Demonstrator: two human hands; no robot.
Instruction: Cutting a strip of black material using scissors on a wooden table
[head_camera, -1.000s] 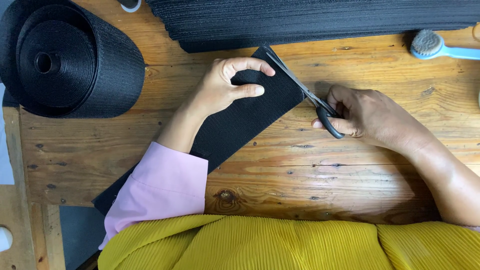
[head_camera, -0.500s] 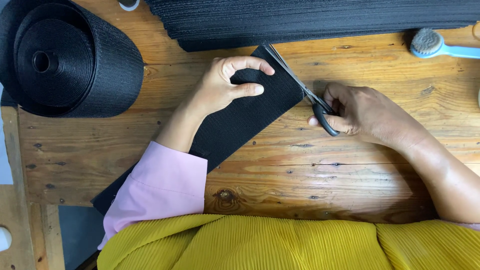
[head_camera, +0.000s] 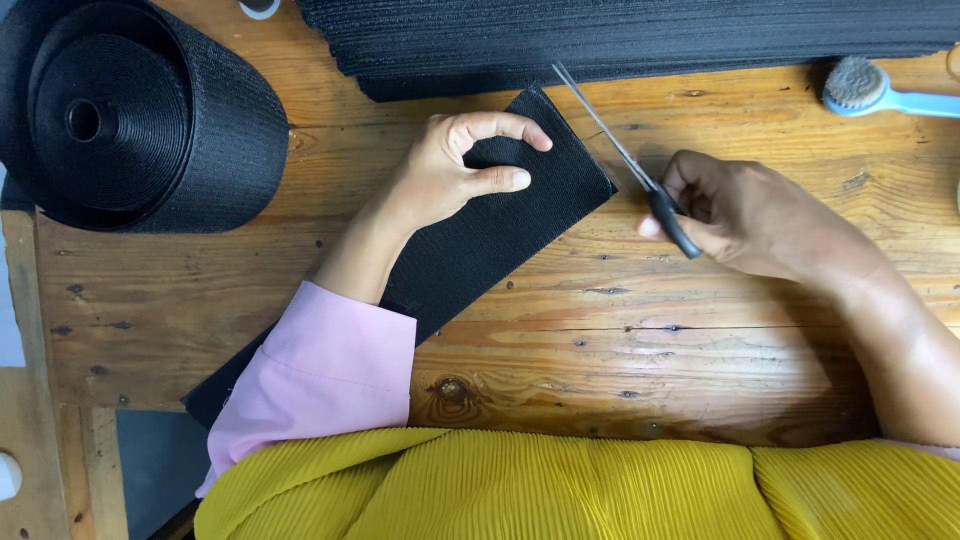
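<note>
head cam | looks straight down | close over wooden table | single view, nothing shared

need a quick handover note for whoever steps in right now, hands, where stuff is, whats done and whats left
Left hand: pressing the black strip flat on the wooden table.
Right hand: holding the scissors, blades together, just off the strip's right edge.
Roll of the same black band sits far left; a stack of cut pieces lies along the top; a brush top right.
Done: many pieces stacked.
Left: the strip runs uncut under the left sleeve and off the table's near edge.
</note>
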